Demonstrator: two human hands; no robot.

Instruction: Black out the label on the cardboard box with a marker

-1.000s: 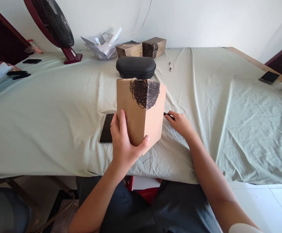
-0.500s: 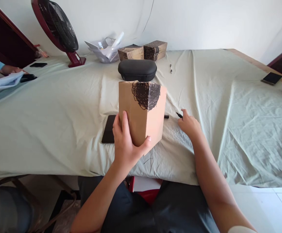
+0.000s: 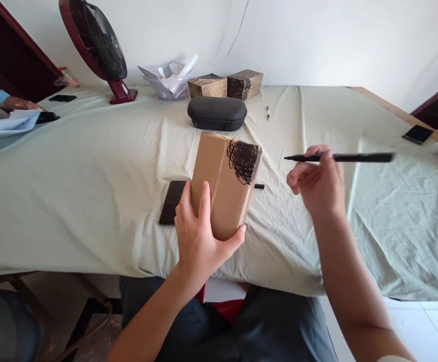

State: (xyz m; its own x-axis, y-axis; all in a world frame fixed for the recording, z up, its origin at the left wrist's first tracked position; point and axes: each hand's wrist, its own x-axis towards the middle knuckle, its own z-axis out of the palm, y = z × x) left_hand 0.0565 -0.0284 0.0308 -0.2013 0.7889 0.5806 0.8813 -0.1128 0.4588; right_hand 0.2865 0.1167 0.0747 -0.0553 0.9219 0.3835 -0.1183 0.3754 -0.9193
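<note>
Here, the left hand (image 3: pixel 199 244) clasps the lower part of the box (image 3: pixel 228 206), fingers spread up its face and thumb along the right edge, a grip that seems meant to steady the box while leaving the scribble (image 3: pixel 243 161) at its upper right corner uncovered. The box leans, its top tipped rightward, over the table (image 3: pixel 101 211); whether it touches the cloth I cannot tell. Right of the box and apart from it, the right hand (image 3: pixel 322 186) pinches the pen (image 3: pixel 365 157) between thumb and fingers, tip towards the box, probably held off so that it marks nothing. A black stub (image 3: pixel 259 186), perhaps a cap, shows just past the box's right edge, partly hidden by it. The tablet (image 3: pixel 170 203) lies left of the box; the case (image 3: pixel 217 113) sits beyond it, perhaps set there to be out of the hands' way.
</note>
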